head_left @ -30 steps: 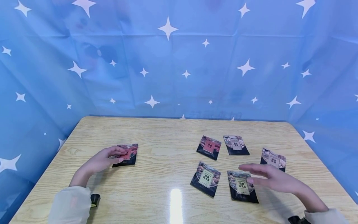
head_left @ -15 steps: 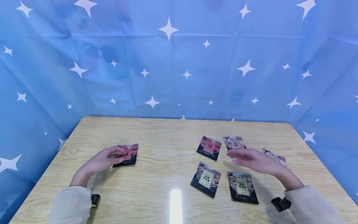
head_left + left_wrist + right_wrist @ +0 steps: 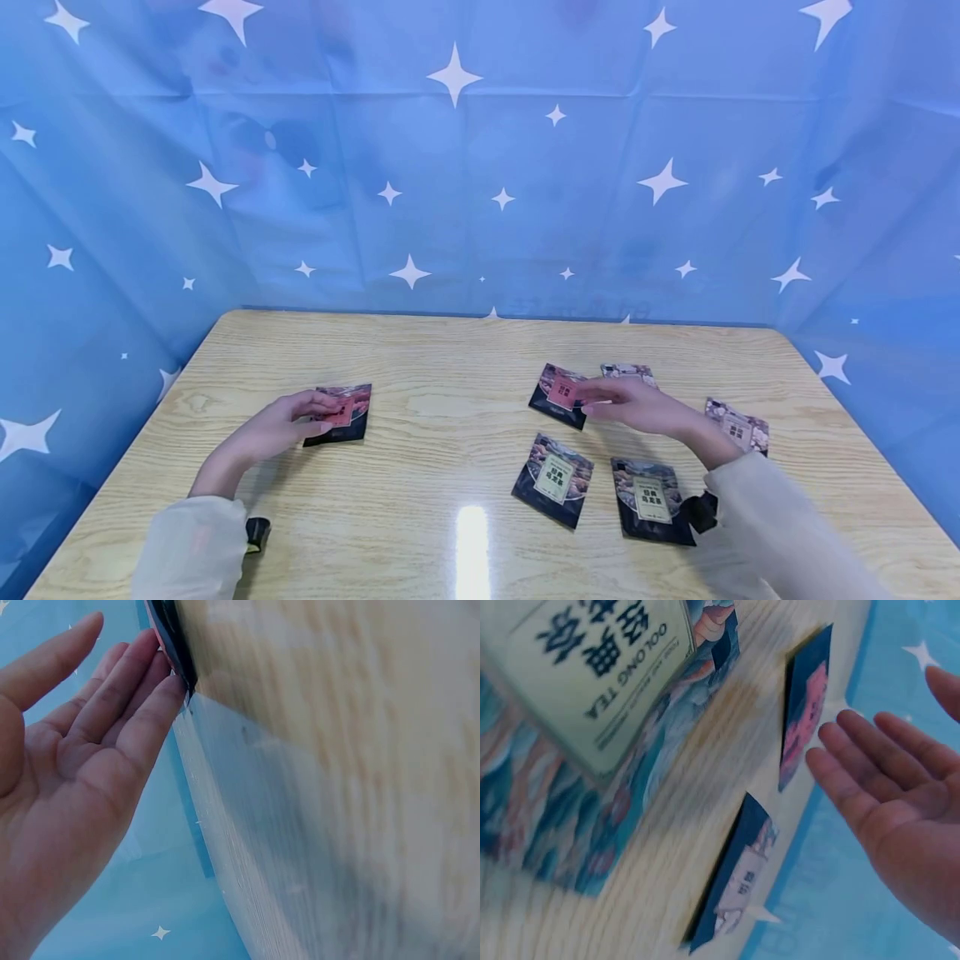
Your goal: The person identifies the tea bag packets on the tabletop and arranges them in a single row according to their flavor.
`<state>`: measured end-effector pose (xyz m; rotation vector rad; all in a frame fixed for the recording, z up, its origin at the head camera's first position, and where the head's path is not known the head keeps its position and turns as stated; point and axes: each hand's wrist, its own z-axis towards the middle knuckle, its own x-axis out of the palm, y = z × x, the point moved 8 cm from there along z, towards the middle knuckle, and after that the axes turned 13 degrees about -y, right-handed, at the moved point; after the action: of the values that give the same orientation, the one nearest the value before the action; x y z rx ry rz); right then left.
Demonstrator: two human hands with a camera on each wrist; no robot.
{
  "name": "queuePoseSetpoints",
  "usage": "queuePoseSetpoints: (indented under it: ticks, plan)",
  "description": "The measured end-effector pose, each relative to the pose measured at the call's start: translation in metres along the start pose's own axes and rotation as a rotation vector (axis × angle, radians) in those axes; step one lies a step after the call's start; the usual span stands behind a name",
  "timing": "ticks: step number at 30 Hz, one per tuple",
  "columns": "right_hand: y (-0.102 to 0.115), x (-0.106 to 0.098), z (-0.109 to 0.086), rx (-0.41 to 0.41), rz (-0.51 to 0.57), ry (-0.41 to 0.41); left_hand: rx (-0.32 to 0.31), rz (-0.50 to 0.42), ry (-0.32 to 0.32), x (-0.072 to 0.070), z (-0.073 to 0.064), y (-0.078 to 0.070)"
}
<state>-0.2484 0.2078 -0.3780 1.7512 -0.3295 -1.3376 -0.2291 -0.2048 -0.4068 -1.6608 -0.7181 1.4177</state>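
At the left of the table, the fingertips of my left hand (image 3: 279,427) rest on a tea sachet with a red label (image 3: 358,407). The left wrist view has those fingers extended against the sachet's dark edge (image 3: 177,645), with the thumb held away. Over on the right side, my right hand (image 3: 637,406) hovers with relaxed fingers at a second red-label tea sachet (image 3: 557,392), partly covering it. A small gap separates the fingertips from that red sachet (image 3: 806,724) in the right wrist view. Behind the hand, a pale pink-label sachet (image 3: 628,372) is half hidden.
Two green-label oolong tea sachets (image 3: 553,481) (image 3: 649,498) lie nearer the front, the right one beside my forearm. Another pale-label sachet (image 3: 738,427) lies at the far right. A blue star-printed cloth (image 3: 480,225) stands behind the wooden table (image 3: 420,483).
My right hand has moved left and away from me, from above the right oolong sachet to the red-label one. My left hand and the sachets stay put.
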Motion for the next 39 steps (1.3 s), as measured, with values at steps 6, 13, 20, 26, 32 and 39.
queuePoseSetpoints:
  ticks: [6,13,20,26,32,39]
  plan:
    - [-0.008,0.006,0.009,0.06,-0.01,0.005,0.007,0.008,-0.004,0.0,0.001,0.0]
    - [-0.012,0.009,0.017,0.117,-0.011,-0.026,-0.006,0.015,-0.002,-0.001,0.001,0.001]
    - [-0.014,0.016,0.022,0.111,0.002,0.002,-0.02,0.015,-0.001,0.0,0.001,0.001]
    - [-0.015,0.019,0.026,0.129,0.025,0.013,-0.026,0.012,-0.003,0.0,0.001,0.001]
    - [-0.01,0.026,0.03,0.149,0.092,0.041,-0.02,-0.005,-0.001,0.001,0.001,0.001]
    - [0.003,0.037,0.039,0.137,0.113,0.072,-0.033,0.007,-0.007,0.0,0.001,0.003]
